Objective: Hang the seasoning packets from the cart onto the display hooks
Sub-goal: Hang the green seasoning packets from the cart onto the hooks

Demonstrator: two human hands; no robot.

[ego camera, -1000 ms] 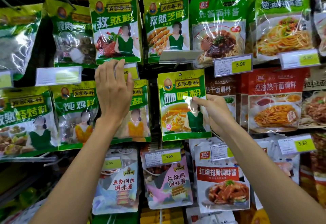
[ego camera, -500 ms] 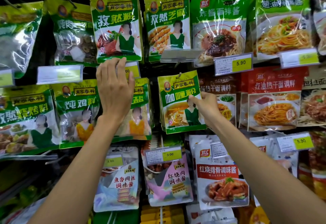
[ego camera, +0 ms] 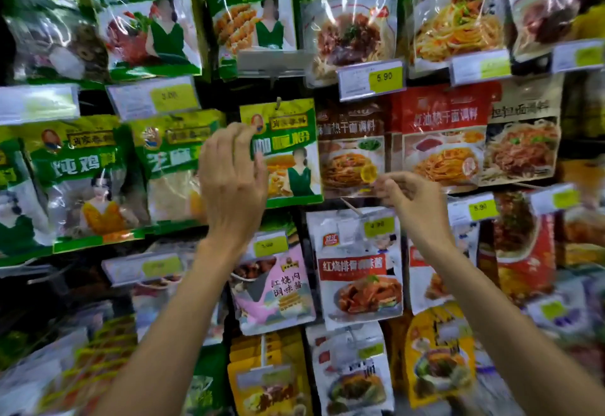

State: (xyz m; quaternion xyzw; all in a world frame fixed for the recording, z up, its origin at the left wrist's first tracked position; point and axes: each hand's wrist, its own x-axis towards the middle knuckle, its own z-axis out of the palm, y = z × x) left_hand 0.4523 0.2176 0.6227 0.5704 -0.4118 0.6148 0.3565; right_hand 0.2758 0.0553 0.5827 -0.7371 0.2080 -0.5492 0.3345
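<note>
Peg wall [ego camera: 221, 90] ahead, packed with hanging sachets [ego camera: 85, 180]. Left hand [ego camera: 232, 183]: moved across from neighbouring row, now curled round left edge of curry packet [ego camera: 289, 154], seated on hook [ego camera: 278, 103]. Right hand [ego camera: 415, 201]: released, dropped lower right, fingertips [ego camera: 385, 186] pinched; contents indeterminate. Treat as hung; fetch next.

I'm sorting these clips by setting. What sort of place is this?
Most likely a supermarket or grocery aisle. Rows of seasoning packets hang on display hooks, and yellow price tags, some reading 5.90, sit in front of the rows.
</note>
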